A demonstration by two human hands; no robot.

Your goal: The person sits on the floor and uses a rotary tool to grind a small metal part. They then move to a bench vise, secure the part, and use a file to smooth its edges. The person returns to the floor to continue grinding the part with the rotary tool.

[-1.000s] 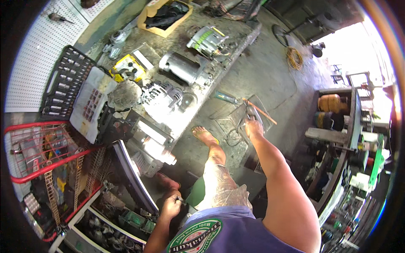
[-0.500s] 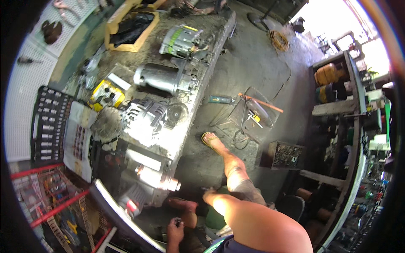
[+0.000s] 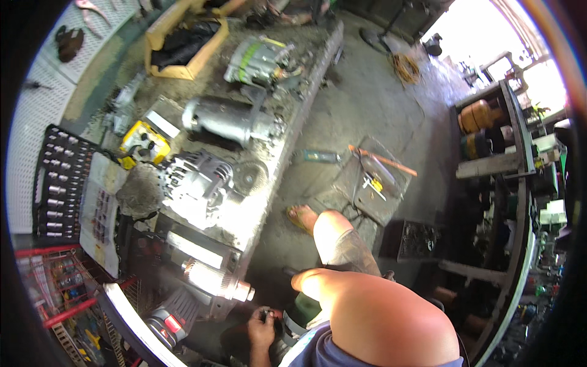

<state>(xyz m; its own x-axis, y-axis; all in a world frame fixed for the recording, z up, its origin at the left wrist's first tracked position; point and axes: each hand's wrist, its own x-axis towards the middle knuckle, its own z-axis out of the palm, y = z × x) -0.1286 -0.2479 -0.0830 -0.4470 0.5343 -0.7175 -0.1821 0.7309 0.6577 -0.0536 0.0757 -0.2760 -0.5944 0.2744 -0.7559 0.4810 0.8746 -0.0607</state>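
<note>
My left hand (image 3: 262, 333) is low in the middle, below the front edge of the bench, with its fingers closed round a small dark part (image 3: 265, 314) whose kind I cannot make out. Just above and to the right, my right hand (image 3: 298, 282) sits at the end of my foreshortened arm. A dark thing shows at its fingertips, but the fingers are mostly hidden. On the bench corner closest to my hands lies a copper-coloured armature (image 3: 214, 280). Behind it are an opened alternator (image 3: 199, 186) and a cylindrical starter motor (image 3: 220, 119).
A red-and-grey power tool (image 3: 168, 324) stands left of my hands. Beyond are a socket set (image 3: 60, 189), a yellow case (image 3: 145, 142) and another alternator (image 3: 258, 61). On the floor, a low stand (image 3: 382, 208) bears tools beside a parts box (image 3: 417, 240). Shelving (image 3: 520, 214) lines the right.
The view has shifted slightly. My sandalled foot has drawn back and the knee is bent higher. My left hand has moved a little right, still closed on the dark part.
</note>
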